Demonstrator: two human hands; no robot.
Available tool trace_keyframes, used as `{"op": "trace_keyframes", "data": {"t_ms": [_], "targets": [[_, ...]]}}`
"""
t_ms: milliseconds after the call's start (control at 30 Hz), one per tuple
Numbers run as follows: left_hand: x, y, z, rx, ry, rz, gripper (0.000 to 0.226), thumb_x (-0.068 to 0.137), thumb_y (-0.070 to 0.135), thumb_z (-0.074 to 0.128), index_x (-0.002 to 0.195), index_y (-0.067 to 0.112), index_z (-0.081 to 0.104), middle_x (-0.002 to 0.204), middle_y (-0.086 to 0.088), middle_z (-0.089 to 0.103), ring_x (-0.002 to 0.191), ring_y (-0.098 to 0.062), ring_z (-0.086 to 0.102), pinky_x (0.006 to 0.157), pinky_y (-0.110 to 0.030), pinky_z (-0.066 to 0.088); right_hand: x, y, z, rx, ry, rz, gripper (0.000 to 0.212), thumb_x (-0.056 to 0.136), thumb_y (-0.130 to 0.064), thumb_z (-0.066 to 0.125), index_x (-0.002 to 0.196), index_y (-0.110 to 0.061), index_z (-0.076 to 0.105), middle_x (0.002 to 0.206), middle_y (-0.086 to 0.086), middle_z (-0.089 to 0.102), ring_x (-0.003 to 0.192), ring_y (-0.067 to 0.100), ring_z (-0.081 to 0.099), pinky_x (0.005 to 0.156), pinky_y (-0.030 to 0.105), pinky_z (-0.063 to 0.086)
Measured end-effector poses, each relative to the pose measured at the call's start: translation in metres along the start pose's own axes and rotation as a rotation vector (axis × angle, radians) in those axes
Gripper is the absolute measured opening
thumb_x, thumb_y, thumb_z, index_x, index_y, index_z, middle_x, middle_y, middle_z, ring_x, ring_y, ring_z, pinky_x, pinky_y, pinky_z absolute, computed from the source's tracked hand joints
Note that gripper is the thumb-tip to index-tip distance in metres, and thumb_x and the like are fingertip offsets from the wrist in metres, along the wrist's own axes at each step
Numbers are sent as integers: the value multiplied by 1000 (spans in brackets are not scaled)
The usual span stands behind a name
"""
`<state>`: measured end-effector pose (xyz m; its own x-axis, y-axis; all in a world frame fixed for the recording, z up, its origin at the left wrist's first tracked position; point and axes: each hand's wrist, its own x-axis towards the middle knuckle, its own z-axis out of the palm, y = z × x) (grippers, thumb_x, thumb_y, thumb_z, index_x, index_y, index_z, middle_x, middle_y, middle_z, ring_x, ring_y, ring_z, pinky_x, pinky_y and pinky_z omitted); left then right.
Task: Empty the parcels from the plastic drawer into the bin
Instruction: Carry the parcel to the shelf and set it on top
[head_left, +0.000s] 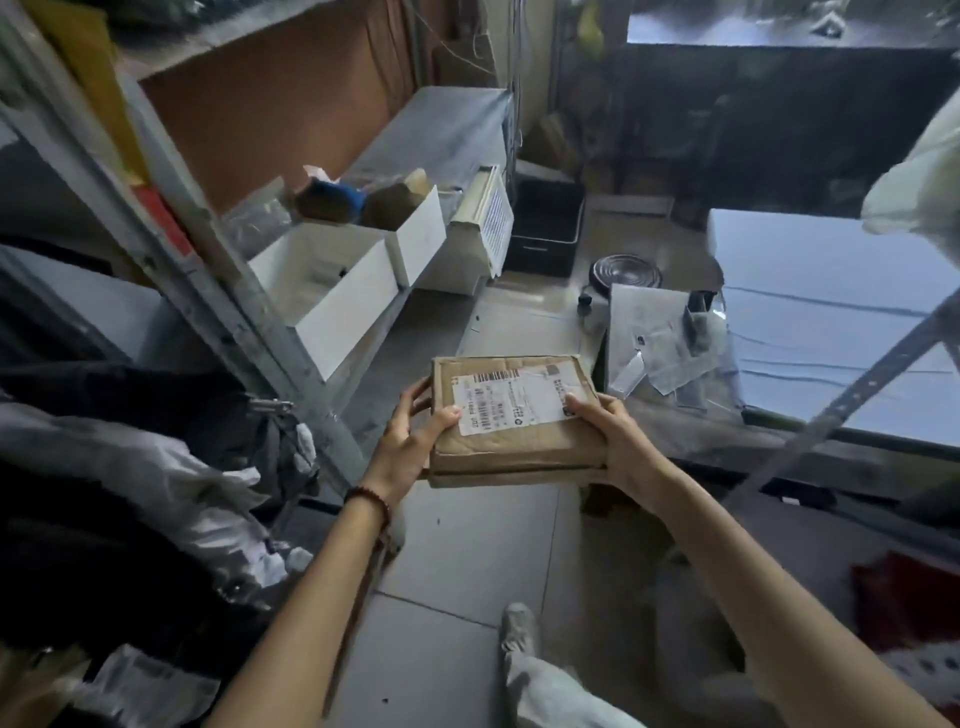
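Note:
I hold a flat brown cardboard parcel (519, 447) with a white shipping label level above the tiled floor, in the middle of the view. My left hand (410, 436) grips its left edge, thumb on top. My right hand (613, 436) grips its right edge, thumb on the label. A second flat brown piece shows just under the parcel. To the upper left, a white plastic drawer (337, 291) stands pulled out of the shelving; its near part looks bare. Behind it another white drawer (415, 234) holds brown and blue parcels. A dark bin (545, 228) stands on the floor further back.
A grey metal rack post (208, 291) slants down the left, with dark and white bags (156, 493) piled below it. Grey mailer bags (660, 338) and a round metal object (626, 270) lie on the floor ahead. A low pale blue surface (841, 322) fills the right.

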<state>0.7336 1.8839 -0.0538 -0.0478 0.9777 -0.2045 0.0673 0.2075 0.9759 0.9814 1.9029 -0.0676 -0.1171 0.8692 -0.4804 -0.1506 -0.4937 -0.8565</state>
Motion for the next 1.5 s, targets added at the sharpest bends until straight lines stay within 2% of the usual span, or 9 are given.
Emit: {"op": "trace_keyframes", "data": {"t_ms": [133, 367, 533, 633, 833, 1000, 1200, 1333, 1500], "targets": [[85, 27, 4, -1, -15, 7, 64, 75, 45, 72, 130, 36, 41, 132, 5, 54, 109, -5, 58, 72, -13, 49, 78, -48, 0, -10, 12, 8, 91, 58, -56, 80, 135, -27, 40, 114, 1, 64, 91, 16, 64, 77, 42, 55], [225, 63, 9, 46, -36, 0, 59, 90, 36, 62, 143, 27, 37, 136, 0, 54, 119, -18, 56, 100, -39, 47, 196, -117, -2, 43, 62, -16, 92, 45, -61, 80, 125, -31, 46, 101, -4, 69, 77, 9, 69, 57, 30, 54], [331, 78, 29, 145, -110, 31, 51, 94, 38, 53, 142, 29, 38, 128, 5, 58, 103, -2, 59, 75, -10, 48, 270, -155, -16, 111, 142, -40, 75, 61, -51, 77, 126, -31, 45, 108, -2, 64, 87, 12, 63, 60, 31, 53], [384, 92, 51, 201, -212, 28, 46, 97, 37, 49, 141, 31, 37, 127, 3, 58, 105, -10, 59, 83, -15, 45, 300, -177, -30, 163, 200, -59, 53, 78, -40, 71, 123, -29, 45, 108, -1, 62, 87, 13, 60, 59, 30, 52], [474, 113, 92, 273, -335, 41, 48, 96, 34, 52, 141, 24, 40, 122, 4, 60, 99, -2, 60, 72, -6, 48, 360, -215, -60, 143, 331, -97, 54, 91, -26, 60, 138, -14, 35, 126, 10, 54, 103, 21, 56, 102, 52, 45], [541, 112, 118, 337, -334, 7, 50, 96, 36, 50, 143, 24, 37, 123, 7, 57, 97, 2, 55, 68, -2, 46, 427, -244, -90, 84, 294, -67, 47, 92, -27, 61, 130, -21, 35, 123, 7, 54, 98, 16, 58, 87, 37, 51], [638, 132, 164, 334, -279, -39, 53, 94, 41, 51, 143, 26, 38, 129, 5, 54, 116, -15, 54, 101, -37, 46, 538, -296, -143, 110, 221, -66, 62, 81, -33, 72, 133, -25, 39, 112, -2, 63, 92, 11, 65, 75, 32, 55], [692, 154, 192, 257, -232, -33, 54, 91, 40, 56, 141, 24, 41, 122, 12, 53, 116, -8, 53, 95, -23, 46, 596, -350, -172, 28, 208, -84, 82, 64, -45, 73, 135, -21, 41, 116, -1, 61, 99, 15, 62, 85, 34, 51], [757, 174, 205, 189, -140, -56, 68, 83, 47, 67, 141, 29, 37, 132, 5, 53, 121, -14, 51, 93, -22, 42, 664, -409, -184, 7, 103, -95, 74, 58, -54, 76, 124, -31, 52, 101, -10, 70, 82, 3, 68, 61, 22, 52]]}}
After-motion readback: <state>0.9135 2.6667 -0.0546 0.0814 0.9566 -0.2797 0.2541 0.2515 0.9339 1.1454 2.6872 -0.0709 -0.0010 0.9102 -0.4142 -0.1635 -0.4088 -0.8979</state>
